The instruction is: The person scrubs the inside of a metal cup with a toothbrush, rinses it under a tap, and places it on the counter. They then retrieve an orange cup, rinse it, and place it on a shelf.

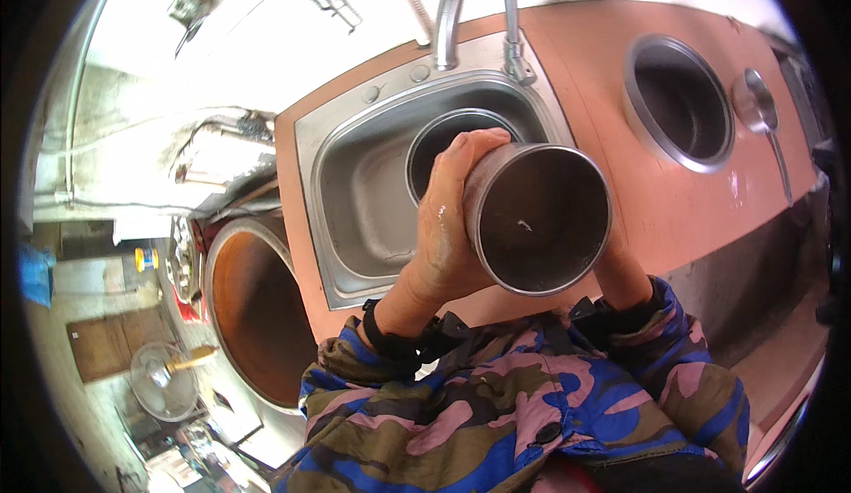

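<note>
My left hand [447, 233] is wrapped around the left side of a deep cylindrical metal pot [473, 190], its skin shining wet. The pot is tilted so that its dark inside faces me, and a small pale fleck shows in it. At the pot's right side is my right hand [615, 253]; its fingers are hidden behind the metal. Behind the held pot, a second round metal pot [425, 140] sits in the stainless steel sink [372, 207], partly covered by my left hand. The curved faucet [452, 21] rises at the sink's back edge.
On the orange-pink countertop [592, 47] to the right stand a wide metal pot [638, 127] and a long-handled metal ladle [754, 110]. Left of the counter is a large round vat [256, 313], brown inside. A fan [163, 386] stands farther left.
</note>
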